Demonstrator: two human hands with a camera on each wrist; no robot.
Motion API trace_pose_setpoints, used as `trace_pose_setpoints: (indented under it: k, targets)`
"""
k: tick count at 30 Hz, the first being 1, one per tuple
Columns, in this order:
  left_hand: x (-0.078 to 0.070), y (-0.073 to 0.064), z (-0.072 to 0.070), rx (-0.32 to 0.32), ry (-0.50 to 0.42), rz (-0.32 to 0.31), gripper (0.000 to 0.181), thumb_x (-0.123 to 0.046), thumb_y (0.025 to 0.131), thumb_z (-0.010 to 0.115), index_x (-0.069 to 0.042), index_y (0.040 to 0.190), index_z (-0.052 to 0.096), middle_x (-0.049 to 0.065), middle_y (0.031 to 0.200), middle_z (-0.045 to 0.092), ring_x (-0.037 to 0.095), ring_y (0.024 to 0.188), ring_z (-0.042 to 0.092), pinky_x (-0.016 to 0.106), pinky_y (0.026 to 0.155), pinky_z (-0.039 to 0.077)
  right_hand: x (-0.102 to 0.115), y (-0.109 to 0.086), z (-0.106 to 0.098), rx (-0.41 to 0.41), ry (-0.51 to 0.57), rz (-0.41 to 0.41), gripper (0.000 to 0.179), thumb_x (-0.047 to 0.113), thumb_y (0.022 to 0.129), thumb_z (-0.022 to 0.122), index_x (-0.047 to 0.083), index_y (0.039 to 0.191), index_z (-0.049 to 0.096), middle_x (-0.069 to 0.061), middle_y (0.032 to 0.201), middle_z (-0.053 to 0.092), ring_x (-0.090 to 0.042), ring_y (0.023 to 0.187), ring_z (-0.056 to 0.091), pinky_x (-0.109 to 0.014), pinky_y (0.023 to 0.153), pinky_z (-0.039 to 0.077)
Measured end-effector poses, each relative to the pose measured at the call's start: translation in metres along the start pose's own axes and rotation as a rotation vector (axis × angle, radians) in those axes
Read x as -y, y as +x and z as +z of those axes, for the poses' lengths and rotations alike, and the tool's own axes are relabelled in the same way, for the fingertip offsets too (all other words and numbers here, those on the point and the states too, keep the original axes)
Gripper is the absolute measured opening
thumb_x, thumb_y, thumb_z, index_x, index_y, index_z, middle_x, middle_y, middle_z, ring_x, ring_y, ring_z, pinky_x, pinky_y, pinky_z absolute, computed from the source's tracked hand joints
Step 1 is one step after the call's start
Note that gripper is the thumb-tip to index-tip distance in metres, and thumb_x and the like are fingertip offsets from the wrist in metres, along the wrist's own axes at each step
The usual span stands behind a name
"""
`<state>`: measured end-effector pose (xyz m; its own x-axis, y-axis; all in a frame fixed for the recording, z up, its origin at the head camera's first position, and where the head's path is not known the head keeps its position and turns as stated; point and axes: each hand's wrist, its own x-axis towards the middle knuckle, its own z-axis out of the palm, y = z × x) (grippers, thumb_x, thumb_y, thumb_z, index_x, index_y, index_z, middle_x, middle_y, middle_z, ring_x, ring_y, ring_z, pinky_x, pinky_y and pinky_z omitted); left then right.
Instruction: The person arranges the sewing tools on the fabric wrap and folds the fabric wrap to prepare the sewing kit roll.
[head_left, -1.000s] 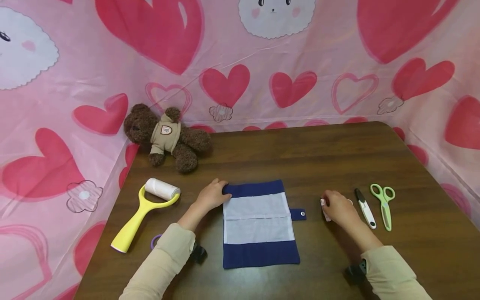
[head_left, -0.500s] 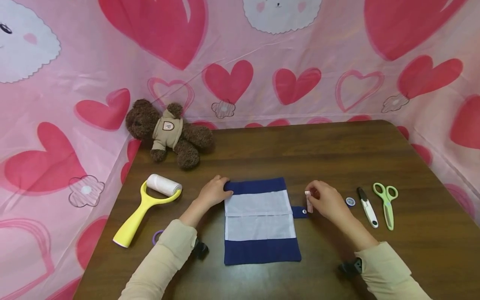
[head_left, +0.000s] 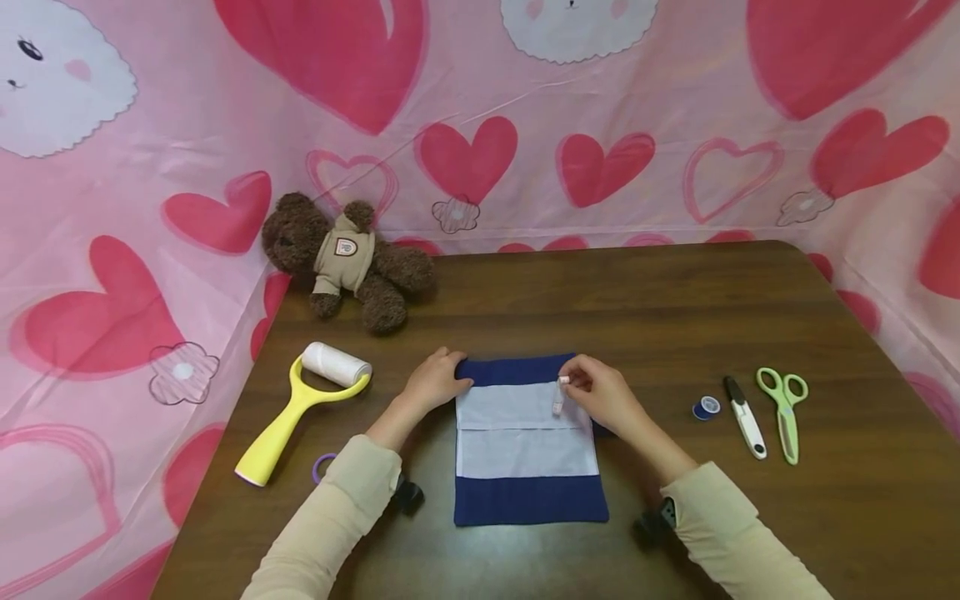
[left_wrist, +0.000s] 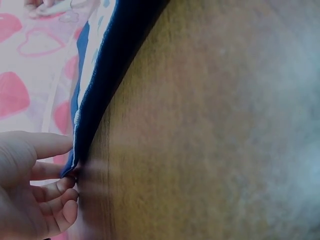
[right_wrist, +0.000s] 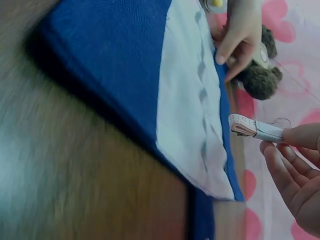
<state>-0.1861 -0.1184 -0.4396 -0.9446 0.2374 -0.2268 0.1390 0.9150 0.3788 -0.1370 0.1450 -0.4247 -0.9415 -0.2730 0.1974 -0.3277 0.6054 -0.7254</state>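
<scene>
A navy fabric pouch (head_left: 528, 500) with two pale sheer pockets lies open and flat mid-table. At its far left corner my left hand (head_left: 433, 385) pinches the edge; the left wrist view has the thumb over the corner and curled fingers (left_wrist: 60, 192) beneath it. My right hand (head_left: 606, 396) is above the pouch's right side, pinching a small folded tape measure (right_wrist: 255, 128) by one end between thumb and fingers. The tape measure hangs over the upper pale pocket (head_left: 510, 407). The right hand and wrist partly cover the pouch's snap tab.
A blue thread spool (head_left: 707, 407), white thread snips (head_left: 746, 425) with a black cap and green scissors (head_left: 786, 417) lie on the right. On the left are a yellow-handled lint roller (head_left: 281, 433) and a purple ring (head_left: 321, 468), partly behind the left sleeve. A teddy bear (head_left: 345, 258) lies at the back.
My right hand has lifted the tape measure from the table beside the spool and carried it left over the pouch. The spool has come into view. My left hand stays at the corner.
</scene>
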Motion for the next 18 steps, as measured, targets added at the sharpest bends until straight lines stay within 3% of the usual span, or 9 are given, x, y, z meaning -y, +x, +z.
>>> trace_pose_setpoints:
  k: [7, 18]
  targets:
    - [-0.001, 0.000, 0.001, -0.007, -0.002, 0.013, 0.052, -0.031, 0.082, 0.063, -0.005, 0.126, 0.050, 0.016, 0.115, 0.050, 0.029, 0.105, 0.051, 0.044, 0.086, 0.042, -0.003, 0.006, 0.014, 0.008, 0.011, 0.000, 0.013, -0.003, 0.078, 0.063, 0.006, 0.085, 0.058, -0.004, 0.082, 0.060, -0.017, 0.074, 0.058, -0.031, 0.066, 0.047]
    - [0.000, -0.001, 0.001, -0.023, -0.011, 0.013, 0.051, -0.030, 0.082, 0.063, -0.006, 0.125, 0.051, 0.016, 0.113, 0.051, 0.030, 0.104, 0.052, 0.044, 0.086, 0.042, -0.009, 0.005, 0.017, 0.084, 0.022, 0.043, 0.012, 0.000, 0.080, 0.063, 0.007, 0.089, 0.059, -0.005, 0.085, 0.062, -0.018, 0.075, 0.057, -0.031, 0.066, 0.046]
